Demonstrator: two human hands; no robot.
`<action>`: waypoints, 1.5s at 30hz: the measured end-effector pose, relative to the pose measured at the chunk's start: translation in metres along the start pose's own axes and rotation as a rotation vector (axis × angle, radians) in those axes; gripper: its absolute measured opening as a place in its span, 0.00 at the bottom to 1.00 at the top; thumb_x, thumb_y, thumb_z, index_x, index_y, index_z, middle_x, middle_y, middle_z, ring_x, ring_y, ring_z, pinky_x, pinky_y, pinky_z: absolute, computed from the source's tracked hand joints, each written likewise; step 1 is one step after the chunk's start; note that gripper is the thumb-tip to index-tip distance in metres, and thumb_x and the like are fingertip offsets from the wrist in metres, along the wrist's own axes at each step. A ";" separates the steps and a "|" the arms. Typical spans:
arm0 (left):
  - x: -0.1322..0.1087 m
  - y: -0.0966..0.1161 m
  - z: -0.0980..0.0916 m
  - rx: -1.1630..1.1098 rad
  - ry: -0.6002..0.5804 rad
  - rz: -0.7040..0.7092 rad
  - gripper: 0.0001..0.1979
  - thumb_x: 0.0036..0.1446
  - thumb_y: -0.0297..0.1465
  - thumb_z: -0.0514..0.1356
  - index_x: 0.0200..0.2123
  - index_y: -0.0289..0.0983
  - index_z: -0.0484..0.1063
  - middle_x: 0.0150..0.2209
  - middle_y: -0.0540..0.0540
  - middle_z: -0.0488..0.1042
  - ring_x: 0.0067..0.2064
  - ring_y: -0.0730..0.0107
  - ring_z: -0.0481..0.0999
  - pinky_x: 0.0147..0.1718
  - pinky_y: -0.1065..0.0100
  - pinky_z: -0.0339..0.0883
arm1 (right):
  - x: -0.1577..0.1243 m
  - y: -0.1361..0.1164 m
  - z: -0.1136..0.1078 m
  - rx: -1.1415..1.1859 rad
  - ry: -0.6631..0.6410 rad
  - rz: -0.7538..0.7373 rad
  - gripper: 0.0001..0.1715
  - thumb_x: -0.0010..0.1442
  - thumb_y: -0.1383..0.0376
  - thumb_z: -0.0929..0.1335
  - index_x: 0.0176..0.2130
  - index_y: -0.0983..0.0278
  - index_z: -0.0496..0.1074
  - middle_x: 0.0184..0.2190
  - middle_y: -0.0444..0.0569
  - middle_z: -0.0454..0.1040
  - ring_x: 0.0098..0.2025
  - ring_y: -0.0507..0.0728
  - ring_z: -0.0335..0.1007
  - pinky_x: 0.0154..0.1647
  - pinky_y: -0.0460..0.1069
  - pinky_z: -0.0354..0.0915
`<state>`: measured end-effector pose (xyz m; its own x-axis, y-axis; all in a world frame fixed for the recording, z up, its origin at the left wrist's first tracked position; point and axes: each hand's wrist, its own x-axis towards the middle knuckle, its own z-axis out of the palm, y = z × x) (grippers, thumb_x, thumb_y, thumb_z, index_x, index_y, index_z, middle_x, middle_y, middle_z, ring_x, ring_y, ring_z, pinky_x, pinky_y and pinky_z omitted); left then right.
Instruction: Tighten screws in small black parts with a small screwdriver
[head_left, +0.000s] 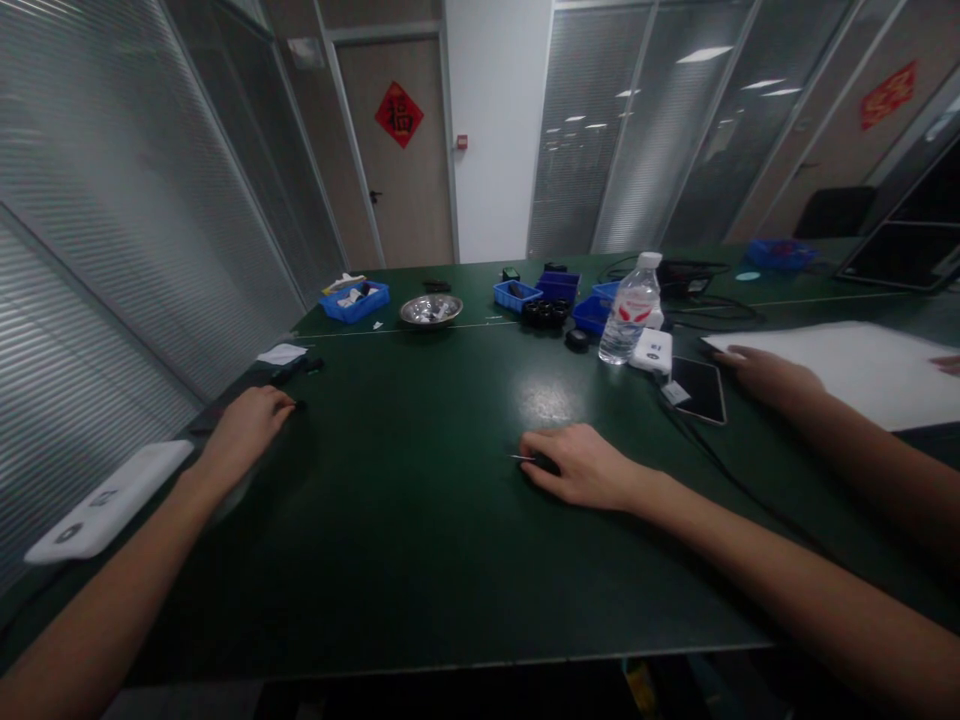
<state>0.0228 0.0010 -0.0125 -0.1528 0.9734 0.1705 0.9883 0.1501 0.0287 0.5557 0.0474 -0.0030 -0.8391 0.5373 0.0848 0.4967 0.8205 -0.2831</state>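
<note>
My left hand [251, 422] is at the left side of the green table [420, 500], fingertips pinched on a small black piece [301, 405] too small to name. Just beyond it lie black items [296, 370] and a white paper slip [282, 354]. Resting on the table right of centre, my right hand [577, 465] is closed around a thin tool [523, 457]. Its slim metal shaft points left and a dark handle shows under the fingers, rather like a small screwdriver. Beside my left forearm is a white flat device [109, 505].
Farther back stand a metal dish [431, 312], a blue basket [355, 303] and other blue trays [517, 295]. A water bottle [628, 312], white power bank [652, 352], phone [699, 390] and cable lie to the right. Another person's hand [765, 375] touches a white sheet [855, 370].
</note>
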 end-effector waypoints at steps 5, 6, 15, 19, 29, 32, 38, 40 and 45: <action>-0.001 0.009 -0.004 0.073 -0.025 0.001 0.22 0.66 0.39 0.51 0.48 0.31 0.79 0.47 0.34 0.78 0.48 0.48 0.75 0.46 0.54 0.69 | 0.001 0.000 0.000 -0.006 -0.002 0.000 0.11 0.69 0.57 0.64 0.43 0.62 0.69 0.34 0.46 0.74 0.29 0.51 0.65 0.31 0.48 0.54; -0.001 0.009 -0.003 0.082 -0.024 0.001 0.23 0.67 0.39 0.50 0.49 0.31 0.79 0.46 0.34 0.78 0.48 0.48 0.76 0.46 0.54 0.69 | 0.001 0.000 0.000 -0.011 0.000 -0.001 0.11 0.69 0.57 0.64 0.43 0.62 0.69 0.34 0.46 0.74 0.29 0.52 0.65 0.31 0.48 0.54; -0.005 0.010 -0.002 0.118 0.000 -0.013 0.25 0.69 0.41 0.47 0.51 0.33 0.79 0.49 0.35 0.77 0.48 0.50 0.76 0.44 0.57 0.70 | -0.001 -0.001 0.000 -0.014 -0.011 0.004 0.11 0.69 0.57 0.63 0.44 0.62 0.69 0.35 0.46 0.74 0.29 0.52 0.65 0.31 0.48 0.55; -0.005 0.010 -0.002 0.119 -0.011 -0.027 0.25 0.69 0.42 0.47 0.50 0.33 0.79 0.49 0.35 0.77 0.46 0.52 0.76 0.39 0.59 0.70 | 0.000 -0.001 0.000 -0.022 -0.010 0.003 0.11 0.69 0.57 0.63 0.44 0.62 0.69 0.35 0.46 0.75 0.30 0.52 0.66 0.32 0.48 0.55; -0.002 0.013 -0.004 0.116 -0.015 -0.030 0.26 0.69 0.43 0.48 0.46 0.30 0.79 0.45 0.33 0.78 0.43 0.52 0.77 0.40 0.59 0.69 | -0.001 -0.004 0.000 -0.027 -0.014 -0.005 0.12 0.69 0.57 0.63 0.44 0.62 0.70 0.35 0.46 0.74 0.31 0.52 0.66 0.33 0.48 0.56; -0.002 0.014 -0.004 0.121 -0.013 -0.027 0.25 0.68 0.43 0.49 0.45 0.30 0.79 0.44 0.33 0.79 0.42 0.53 0.77 0.39 0.61 0.69 | -0.001 -0.004 0.000 -0.028 -0.016 0.001 0.12 0.69 0.57 0.64 0.44 0.62 0.70 0.35 0.47 0.74 0.31 0.52 0.66 0.33 0.48 0.56; -0.005 0.020 -0.006 0.133 0.010 -0.013 0.25 0.67 0.42 0.48 0.44 0.32 0.80 0.45 0.34 0.79 0.44 0.49 0.78 0.41 0.59 0.70 | -0.001 -0.004 0.002 -0.049 -0.010 -0.004 0.12 0.69 0.57 0.63 0.44 0.62 0.70 0.34 0.46 0.75 0.31 0.53 0.67 0.33 0.48 0.56; -0.007 0.022 -0.007 0.130 0.027 -0.015 0.26 0.67 0.43 0.47 0.42 0.33 0.81 0.45 0.33 0.79 0.45 0.48 0.78 0.42 0.58 0.70 | -0.002 -0.004 0.002 -0.046 -0.007 -0.004 0.12 0.69 0.57 0.63 0.44 0.62 0.70 0.34 0.47 0.75 0.31 0.53 0.67 0.33 0.48 0.56; -0.010 0.018 -0.005 0.080 0.050 -0.010 0.21 0.64 0.40 0.52 0.45 0.34 0.81 0.47 0.35 0.79 0.47 0.48 0.78 0.43 0.57 0.70 | -0.001 -0.004 0.000 -0.042 -0.018 0.012 0.13 0.69 0.57 0.63 0.44 0.62 0.70 0.34 0.47 0.75 0.32 0.54 0.69 0.34 0.48 0.56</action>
<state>0.0420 -0.0071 -0.0088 -0.1610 0.9622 0.2197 0.9833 0.1754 -0.0475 0.5546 0.0431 -0.0023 -0.8368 0.5438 0.0638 0.5154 0.8217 -0.2433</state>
